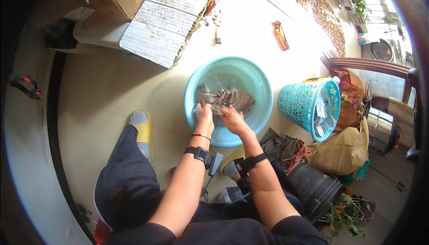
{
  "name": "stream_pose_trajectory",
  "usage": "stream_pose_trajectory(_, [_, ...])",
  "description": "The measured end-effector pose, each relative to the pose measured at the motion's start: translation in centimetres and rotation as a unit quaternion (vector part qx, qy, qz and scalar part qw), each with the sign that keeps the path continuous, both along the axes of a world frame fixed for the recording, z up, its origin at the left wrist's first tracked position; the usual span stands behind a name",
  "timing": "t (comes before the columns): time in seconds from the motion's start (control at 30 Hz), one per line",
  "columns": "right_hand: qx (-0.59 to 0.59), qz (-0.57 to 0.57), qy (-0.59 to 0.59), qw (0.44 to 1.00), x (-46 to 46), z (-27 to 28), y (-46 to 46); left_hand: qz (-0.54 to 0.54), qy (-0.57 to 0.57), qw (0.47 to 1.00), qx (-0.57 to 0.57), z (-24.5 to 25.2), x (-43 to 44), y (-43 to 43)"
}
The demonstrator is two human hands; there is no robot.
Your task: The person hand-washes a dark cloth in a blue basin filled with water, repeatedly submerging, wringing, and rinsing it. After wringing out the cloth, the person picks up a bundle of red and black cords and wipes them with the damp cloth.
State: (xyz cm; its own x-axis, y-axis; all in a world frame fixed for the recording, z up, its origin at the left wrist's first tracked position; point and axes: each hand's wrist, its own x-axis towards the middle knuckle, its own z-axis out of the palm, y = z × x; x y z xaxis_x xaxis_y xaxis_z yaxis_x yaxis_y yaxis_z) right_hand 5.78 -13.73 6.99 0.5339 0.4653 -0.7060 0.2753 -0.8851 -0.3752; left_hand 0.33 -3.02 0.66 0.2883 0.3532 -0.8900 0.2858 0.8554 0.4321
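A light-blue plastic basin (229, 140) with water in it stands on the floor before me. Inside lies a wet, bunched brown-grey cloth (239, 100), which looks ribbed. My left hand (204, 115) grips the near left edge of this cloth, thumb towards the right. Beside it, my right hand (232, 119) rests its fingers on the cloth's near edge, with the thumb held apart. Its fingertips are partly lost against the wet fabric, so its grip is unclear. Both wrists reach over the basin's near rim.
A turquoise perforated basket (295, 106) with rubbish stands right of the basin, by a tan sack (342, 149) and a black bucket (313, 189). Flattened cardboard (164, 20) lies at upper left. An orange-and-black tool (281, 35) lies beyond. My yellow slippers (144, 134) flank the near side.
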Motion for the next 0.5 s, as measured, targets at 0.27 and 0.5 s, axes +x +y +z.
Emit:
stream_pose_trajectory(0.27, [0.297,-0.170,0.031,0.939,5.7,15.2,1.5,-0.082,-0.159,0.983,0.044,0.2,0.4,-1.9])
stream_pose_trajectory(0.5, [0.390,-0.202,0.042,0.897,4.5,23.8,1.3,-0.031,-0.264,0.963,0.050,5.0,3.3,-0.7])
